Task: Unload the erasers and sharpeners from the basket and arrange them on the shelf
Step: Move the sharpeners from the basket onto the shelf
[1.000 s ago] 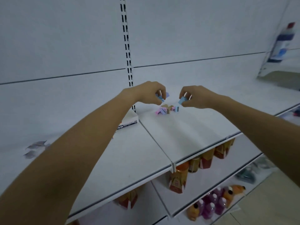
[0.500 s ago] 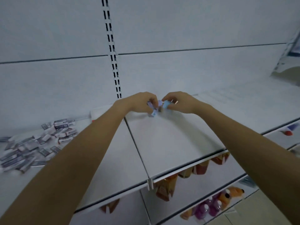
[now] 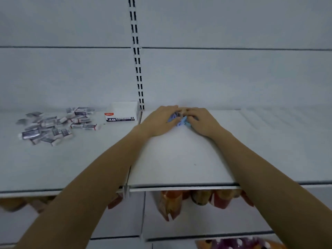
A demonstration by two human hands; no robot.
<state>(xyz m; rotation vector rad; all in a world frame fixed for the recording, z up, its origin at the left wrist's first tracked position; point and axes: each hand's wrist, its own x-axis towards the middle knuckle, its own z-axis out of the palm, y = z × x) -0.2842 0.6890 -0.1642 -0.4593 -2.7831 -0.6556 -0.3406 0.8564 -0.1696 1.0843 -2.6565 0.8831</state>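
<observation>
Head view: two bare forearms reach to the back of the shelf, where the hands meet around a small cluster.
Left hand: palm down, fingers fairly straight and laid against the left side of the cluster. It touches the cluster and, as far as shows, does not grip it.
Right hand: fingers bent toward the cluster from the right. Whether they pinch a piece or only push it cannot be told.
Sharpeners: small blue and lilac pieces bunched between the two hands, lying on the board close to the back panel. Their count is hidden.
Shelf: white board, right of the joint between two boards.
Step in hand (judged): gathering the sharpeners into a tidy group at the rear.
Method (advice): keep both palms low. Close in evenly from each side. Press sideways rather than down, so that no piece tips or skids out. Lift the fingers straight up when releasing.
Risk (judged): light pieces may cling to a fingertip or slide forward on the smooth board.
Eraser box: white, marked "4B", just left of the joint, near the left hand.
Erasers: loose heap on the left board, well apart from the hands, not yet in rows.
Slotted upright: rises behind the joint.
Basket: not in view.
Lower shelf: orange packets.
</observation>
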